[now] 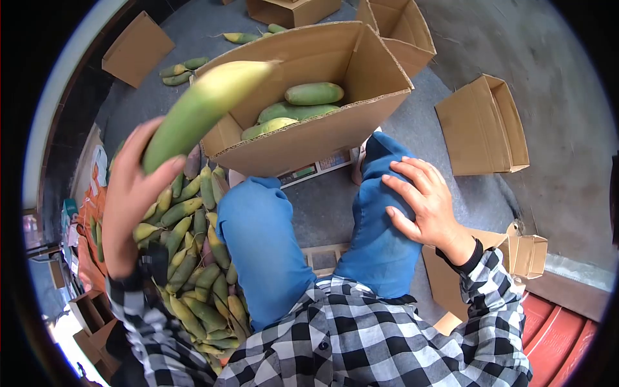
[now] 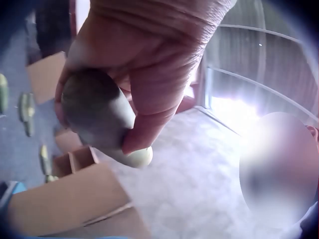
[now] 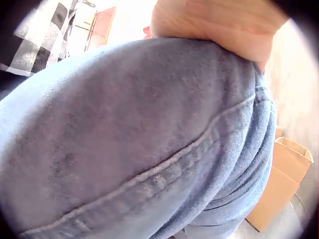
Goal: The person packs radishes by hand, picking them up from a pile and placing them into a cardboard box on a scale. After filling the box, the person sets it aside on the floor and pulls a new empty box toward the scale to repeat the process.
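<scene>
My left hand (image 1: 132, 193) grips a long green radish (image 1: 193, 116) with a pale yellowish tip, raised at the left side of a large open cardboard box (image 1: 316, 142). In the left wrist view, thumb and fingers curl round the radish (image 2: 97, 112). Inside the box lie several green radishes (image 1: 314, 94). Below the left hand a big heap of radishes (image 1: 187, 271) spreads over the floor beside the left leg. My right hand (image 1: 422, 200) rests on the right knee in blue jeans (image 1: 374, 238), fingers spread and holding nothing.
More cardboard boxes stand behind the large one (image 1: 403, 39), at the right (image 1: 480, 129) and at the far left (image 1: 137, 48). A few loose radishes (image 1: 184, 68) lie on the grey floor beyond. Red ridged panels (image 1: 558, 335) are at the lower right.
</scene>
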Demonstrator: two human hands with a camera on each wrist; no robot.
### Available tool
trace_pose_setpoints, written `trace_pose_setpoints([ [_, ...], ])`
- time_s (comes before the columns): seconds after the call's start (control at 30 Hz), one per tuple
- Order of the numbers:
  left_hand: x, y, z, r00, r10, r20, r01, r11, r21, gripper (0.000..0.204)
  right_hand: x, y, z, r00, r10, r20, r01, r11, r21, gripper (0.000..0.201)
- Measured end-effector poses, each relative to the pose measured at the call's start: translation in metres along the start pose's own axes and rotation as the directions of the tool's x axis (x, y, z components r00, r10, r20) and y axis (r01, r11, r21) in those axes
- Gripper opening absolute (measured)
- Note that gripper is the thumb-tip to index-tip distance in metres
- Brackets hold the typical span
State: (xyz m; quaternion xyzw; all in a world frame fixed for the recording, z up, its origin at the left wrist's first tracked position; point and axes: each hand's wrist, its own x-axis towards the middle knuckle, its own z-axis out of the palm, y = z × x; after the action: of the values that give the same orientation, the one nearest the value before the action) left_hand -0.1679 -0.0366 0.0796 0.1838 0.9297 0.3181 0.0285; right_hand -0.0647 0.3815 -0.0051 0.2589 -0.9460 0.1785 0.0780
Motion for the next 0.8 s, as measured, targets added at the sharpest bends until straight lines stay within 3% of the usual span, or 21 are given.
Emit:
trace_pose_setpoints([
  [0.07,0.044,0.007,0.019,0.988,0.129,0.081,-0.128,0.992,-0.013,0.051,0.000,0.002,-0.001,0.999,-0.026,-0.021,0.026,1.000,-0.002,0.046],
  [0.13,0.085,0.009,0.045,0.966,0.152,0.208,-0.163,0.986,0.033,0.055,-0.001,0.003,-0.001,0.999,-0.030,-0.034,0.030,1.000,0.003,0.046],
  [0.17,0.095,0.010,0.062,0.966,0.151,0.209,-0.163,0.986,0.041,0.055,-0.002,0.003,0.000,0.999,-0.029,-0.039,0.029,1.000,0.011,0.046],
  [0.23,0.105,0.012,0.087,0.975,0.218,0.044,-0.221,0.972,0.080,0.060,-0.004,0.003,0.001,0.999,-0.028,-0.046,0.028,1.000,0.011,0.046],
  [0.27,0.103,0.009,0.083,0.975,0.218,0.048,-0.221,0.972,0.083,0.060,-0.005,0.003,0.001,0.999,-0.024,-0.048,0.024,1.000,0.004,0.047],
  [0.33,0.084,0.011,0.065,0.956,0.277,-0.093,-0.264,0.955,0.135,0.063,-0.008,0.004,0.000,0.999,-0.003,-0.047,0.003,1.000,0.006,0.045],
  [0.43,0.025,-0.024,0.045,0.953,0.100,-0.285,-0.041,0.978,0.205,0.053,-0.010,0.004,0.000,0.999,0.009,-0.048,-0.009,1.000,0.011,0.044],
  [0.53,-0.051,-0.051,0.053,0.925,-0.163,-0.344,0.199,0.977,0.072,0.046,-0.007,0.003,-0.001,0.999,0.003,-0.053,-0.003,1.000,0.006,0.044],
  [0.57,-0.072,-0.047,0.061,0.919,-0.237,-0.314,0.265,0.963,0.050,0.046,-0.006,0.003,-0.001,0.998,0.001,-0.057,-0.001,1.000,0.010,0.044],
  [0.6,-0.097,-0.057,0.076,0.901,-0.330,-0.282,0.313,0.944,-0.104,0.047,-0.006,0.003,-0.001,0.998,0.000,-0.061,0.001,1.000,0.012,0.044],
  [0.7,-0.133,-0.022,0.099,0.874,-0.481,-0.069,0.444,0.848,-0.290,0.046,-0.005,0.002,0.000,0.998,-0.006,-0.064,0.006,1.000,0.003,0.044],
  [0.73,-0.139,-0.006,0.109,0.880,-0.473,-0.054,0.390,0.782,-0.486,0.052,-0.004,0.001,0.000,0.998,-0.013,-0.061,0.013,1.000,0.001,0.044],
  [0.77,-0.144,-0.003,0.117,0.910,-0.415,-0.013,0.343,0.770,-0.537,0.060,-0.004,0.000,0.000,0.999,-0.006,-0.051,0.006,1.000,-0.005,0.043],
  [0.8,-0.145,0.008,0.125,0.910,-0.415,0.015,0.379,0.817,-0.435,0.074,-0.003,-0.001,0.000,0.999,0.000,-0.043,0.000,1.000,-0.013,0.043],
])
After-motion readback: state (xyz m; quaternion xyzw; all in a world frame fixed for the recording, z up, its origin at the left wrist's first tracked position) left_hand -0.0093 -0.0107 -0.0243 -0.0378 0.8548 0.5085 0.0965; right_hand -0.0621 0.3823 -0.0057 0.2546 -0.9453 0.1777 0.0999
